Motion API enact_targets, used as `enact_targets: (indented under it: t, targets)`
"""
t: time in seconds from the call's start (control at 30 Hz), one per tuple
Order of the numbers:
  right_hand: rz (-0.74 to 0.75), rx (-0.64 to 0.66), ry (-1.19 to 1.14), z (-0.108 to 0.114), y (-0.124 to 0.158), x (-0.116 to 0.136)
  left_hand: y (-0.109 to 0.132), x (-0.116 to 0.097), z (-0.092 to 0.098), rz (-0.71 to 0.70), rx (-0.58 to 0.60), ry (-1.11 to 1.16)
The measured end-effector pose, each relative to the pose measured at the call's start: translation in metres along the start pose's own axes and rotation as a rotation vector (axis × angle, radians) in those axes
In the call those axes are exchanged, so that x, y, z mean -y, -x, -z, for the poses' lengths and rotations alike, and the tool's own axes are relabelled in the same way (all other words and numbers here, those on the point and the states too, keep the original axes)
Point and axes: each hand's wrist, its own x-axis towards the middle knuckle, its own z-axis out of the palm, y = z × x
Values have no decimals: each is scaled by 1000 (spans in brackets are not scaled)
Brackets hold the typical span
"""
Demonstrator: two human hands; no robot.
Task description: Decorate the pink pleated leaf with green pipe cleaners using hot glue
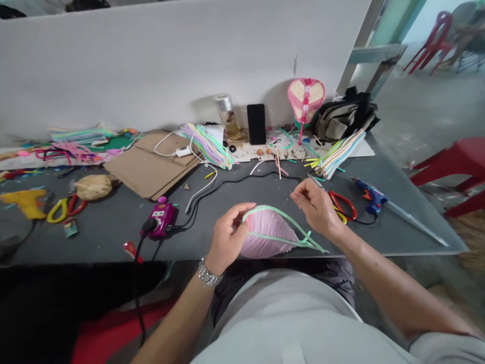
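— What have you got there?

— My left hand [227,235] grips the rounded end of a pink pleated fan piece [265,237] at the near edge of the table [94,232]. A pale green strip [280,215] runs along its rim and crosses itself at the pointed end, at three o'clock.

— And the other hand?

— My right hand [316,207] hovers just over that strip, fingertips drawn together. Whether they pinch anything, I can't tell.

— Tools?

— Red-handled scissors [343,205] lie just beside my right hand at two o'clock, with a blue glue gun [371,197] beyond them. A purple device [161,218] sits at nine o'clock from my left hand. At twelve o'clock a black phone [256,124] leans on the white wall, and a pink fan on a stick [306,98] stands at one o'clock.
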Motion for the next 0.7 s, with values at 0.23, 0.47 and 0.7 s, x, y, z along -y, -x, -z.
enact_targets:
  t: [0.23, 0.47, 0.7]
  targets:
    - [-3, 130, 63, -14, -17, -15, -18, 18, -1, 157, 72, 78]
    - [123, 310, 157, -22, -15, -15, -40, 26, -10, 155, 79, 23]
    - [217, 265, 228, -32, -16, -24, -53, 26, -19, 128, 103, -15]
